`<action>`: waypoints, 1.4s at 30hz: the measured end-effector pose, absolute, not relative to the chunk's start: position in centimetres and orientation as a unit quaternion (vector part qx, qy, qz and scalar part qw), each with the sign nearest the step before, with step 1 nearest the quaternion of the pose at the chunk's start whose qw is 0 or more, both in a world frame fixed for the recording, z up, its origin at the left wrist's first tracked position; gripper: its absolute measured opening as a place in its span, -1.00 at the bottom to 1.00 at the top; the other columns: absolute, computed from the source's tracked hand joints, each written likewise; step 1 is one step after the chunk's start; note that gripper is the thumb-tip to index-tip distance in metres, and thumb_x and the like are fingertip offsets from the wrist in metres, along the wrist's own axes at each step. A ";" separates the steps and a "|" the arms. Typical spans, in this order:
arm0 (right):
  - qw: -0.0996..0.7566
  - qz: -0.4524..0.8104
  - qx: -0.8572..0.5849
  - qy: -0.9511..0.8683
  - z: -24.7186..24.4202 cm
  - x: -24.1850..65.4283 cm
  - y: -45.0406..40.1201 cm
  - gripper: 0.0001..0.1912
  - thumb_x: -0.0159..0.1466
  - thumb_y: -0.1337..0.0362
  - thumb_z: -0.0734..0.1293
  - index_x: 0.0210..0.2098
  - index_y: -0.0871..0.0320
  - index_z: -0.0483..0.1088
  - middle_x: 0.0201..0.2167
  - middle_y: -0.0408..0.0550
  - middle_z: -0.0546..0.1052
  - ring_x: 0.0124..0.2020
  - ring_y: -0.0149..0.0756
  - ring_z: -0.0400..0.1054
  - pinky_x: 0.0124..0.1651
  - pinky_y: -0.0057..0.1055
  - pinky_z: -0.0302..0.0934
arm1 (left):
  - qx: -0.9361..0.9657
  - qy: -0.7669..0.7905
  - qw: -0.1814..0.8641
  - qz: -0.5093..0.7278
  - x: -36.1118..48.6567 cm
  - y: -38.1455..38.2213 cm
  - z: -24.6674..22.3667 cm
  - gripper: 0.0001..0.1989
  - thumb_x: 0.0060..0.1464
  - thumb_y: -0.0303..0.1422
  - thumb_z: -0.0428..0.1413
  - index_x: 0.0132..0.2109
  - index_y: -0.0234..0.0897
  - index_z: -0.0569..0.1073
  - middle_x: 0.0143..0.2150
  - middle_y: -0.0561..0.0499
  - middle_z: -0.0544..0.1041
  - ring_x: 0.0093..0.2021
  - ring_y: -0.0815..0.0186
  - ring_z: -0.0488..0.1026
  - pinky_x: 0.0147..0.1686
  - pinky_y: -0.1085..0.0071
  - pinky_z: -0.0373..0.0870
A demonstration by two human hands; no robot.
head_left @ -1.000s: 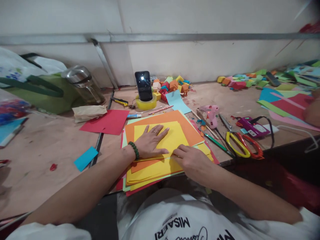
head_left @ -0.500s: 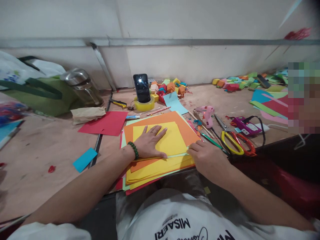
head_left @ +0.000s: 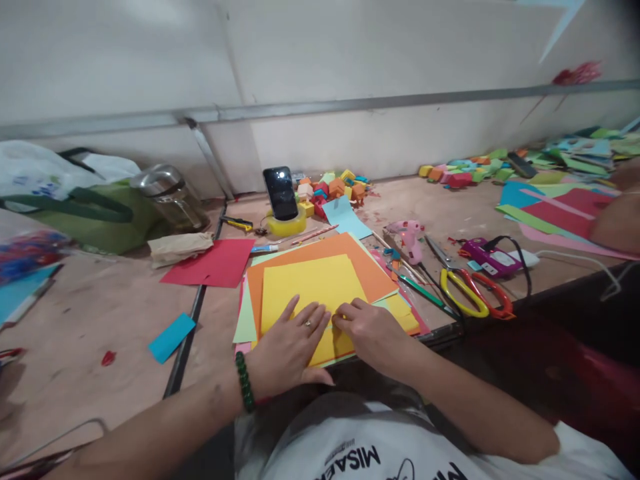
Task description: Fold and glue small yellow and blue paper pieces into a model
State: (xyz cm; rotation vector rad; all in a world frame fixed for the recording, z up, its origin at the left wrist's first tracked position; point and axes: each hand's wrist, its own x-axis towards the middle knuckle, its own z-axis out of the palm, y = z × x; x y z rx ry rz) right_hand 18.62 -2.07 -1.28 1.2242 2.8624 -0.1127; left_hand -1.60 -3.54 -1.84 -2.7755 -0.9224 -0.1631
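Note:
A yellow paper sheet (head_left: pixel 310 283) lies on a stack of coloured papers, with an orange sheet (head_left: pixel 345 243) just beneath it. My left hand (head_left: pixel 287 350) rests on the lower part of the yellow paper with its fingers stretched out. Close beside its fingertips, my right hand (head_left: pixel 373 333) presses on the yellow paper with fingers curled together. What its fingertips pinch, if anything, is hidden. Pale green paper (head_left: pixel 245 320) shows at the stack's left edge.
Right of the stack lie scissors (head_left: pixel 467 293), a pink glue gun (head_left: pixel 410 240) and a purple power strip (head_left: pixel 493 257). Behind it, a phone (head_left: pixel 281 193) leans in a tape roll (head_left: pixel 287 223) near paper cubes (head_left: pixel 335 188). Another person's arm (head_left: pixel 617 223) shows at right.
My right hand has moved left from the yellow sheet's right edge to the middle, beside my left fingertips. My left hand has slid down toward me, its fingers closer together.

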 end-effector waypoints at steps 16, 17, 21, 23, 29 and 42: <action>-0.074 -0.019 0.363 0.929 -3.3 19.6 -2.0 -0.71 0.18 0.58 0.22 -0.19 0.20 0.44 -0.19 0.03 0.52 -0.26 -0.24 0.31 -0.32 -0.41 0.23 | -0.830 -0.500 0.206 -0.136 -5.8 -9.9 -3.6 -0.31 0.23 0.04 -0.28 0.00 -0.42 0.51 -0.06 -0.24 0.58 0.00 0.06 0.43 0.23 0.13 -0.06; -0.078 -0.018 0.363 0.928 -3.3 19.6 -2.0 -0.70 0.17 0.59 0.22 -0.19 0.20 0.44 -0.19 0.02 0.52 -0.26 -0.25 0.32 -0.31 -0.41 0.23 | -0.820 -0.512 0.212 -0.146 -5.8 -10.2 -3.5 -0.32 0.25 0.01 -0.29 -0.02 -0.43 0.52 -0.08 -0.25 0.58 -0.01 0.05 0.43 0.21 0.11 -0.03; -0.079 -0.016 0.371 0.925 -3.4 19.4 -2.1 -0.70 0.17 0.60 0.22 -0.19 0.22 0.44 -0.20 0.03 0.52 -0.25 -0.23 0.32 -0.31 -0.39 0.25 | -0.791 -0.570 0.176 -0.138 -6.7 -10.4 -2.1 -0.45 0.30 -0.17 -0.28 -0.19 -0.34 0.55 -0.20 -0.20 0.59 -0.11 0.05 0.46 0.05 0.05 0.16; -0.072 -0.017 0.377 0.923 -3.4 19.3 -2.1 -0.70 0.17 0.59 0.23 -0.18 0.23 0.44 -0.20 0.04 0.52 -0.24 -0.22 0.33 -0.31 -0.37 0.26 | -0.791 -0.593 0.099 -0.111 -7.8 -9.4 -1.2 -0.55 0.27 -0.21 -0.18 -0.37 -0.25 0.52 -0.34 -0.09 0.56 -0.24 0.11 0.46 -0.10 0.12 0.27; -0.055 -0.034 0.395 0.916 -3.1 19.0 -2.2 -0.70 0.17 0.58 0.22 -0.19 0.20 0.46 -0.17 0.05 0.53 -0.21 -0.23 0.34 -0.29 -0.40 0.27 | -0.659 -0.671 -0.186 -0.284 -9.6 -0.5 -1.3 -0.58 -0.08 -0.06 0.21 -0.19 -0.31 0.48 -0.44 0.01 0.49 -0.41 0.27 0.42 -0.41 0.40 0.29; -0.166 -0.085 0.414 0.891 -4.5 19.8 -1.9 -0.64 0.22 0.56 0.18 -0.15 0.09 0.46 -0.12 -0.02 0.53 -0.11 -0.22 0.38 -0.11 -0.32 0.33 | -0.462 -0.571 -0.508 -0.450 -6.2 3.9 -0.5 -0.59 -0.45 -0.20 0.40 -0.44 -0.37 0.50 -0.53 -0.01 0.54 -0.49 0.28 0.48 -0.44 0.38 0.40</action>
